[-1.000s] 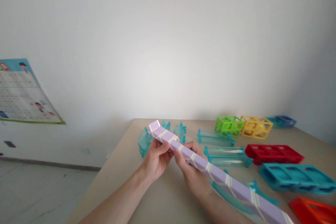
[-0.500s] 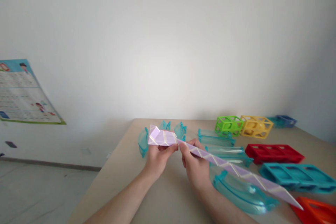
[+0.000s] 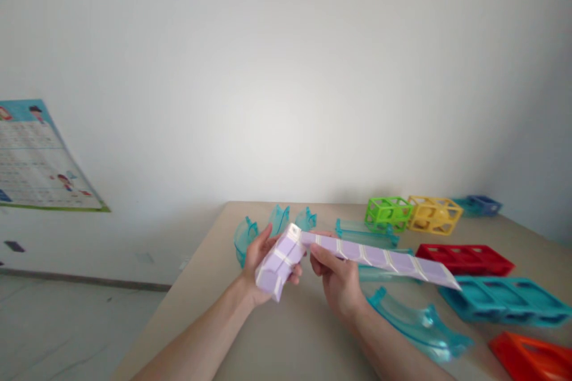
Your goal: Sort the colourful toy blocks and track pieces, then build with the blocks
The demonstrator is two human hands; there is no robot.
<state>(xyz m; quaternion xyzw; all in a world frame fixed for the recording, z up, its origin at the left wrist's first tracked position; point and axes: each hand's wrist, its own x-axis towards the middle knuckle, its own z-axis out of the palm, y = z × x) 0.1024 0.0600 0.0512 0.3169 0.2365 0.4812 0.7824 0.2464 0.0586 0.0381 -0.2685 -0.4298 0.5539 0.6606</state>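
**Purple segmented strip (image 3: 382,257) bent sharply at a joint, both hands on it**

So the strip is up in the air over the near part of the table (image 3: 187,309), made of pale purple blocks with white edges. The left hand (image 3: 257,262) is closed around the short, folded section, fingertips wrapping past its far side. The right hand (image 3: 337,277) pinches the long section right by the bend, thumb lying along the near face, the rest of it sticking out to the right. The hands are near each other but not touching, as far as one can tell (the bend sits pretty much between them).

As for the step in hand, it reads like turning one section against the other at that joint. A further turn would call for the left hand to keep the short part steady while the right wrist rolls the long part, with enough room that the free end doesn't knock anything.

That end hangs, from this view, in front of the red block (image 3: 465,259) and the teal block (image 3: 507,299). A curved see-through piece (image 3: 417,324) lies by the right forearm, and green (image 3: 388,214) and yellow frames (image 3: 434,214) stand toward the wall (image 3: 286,83).
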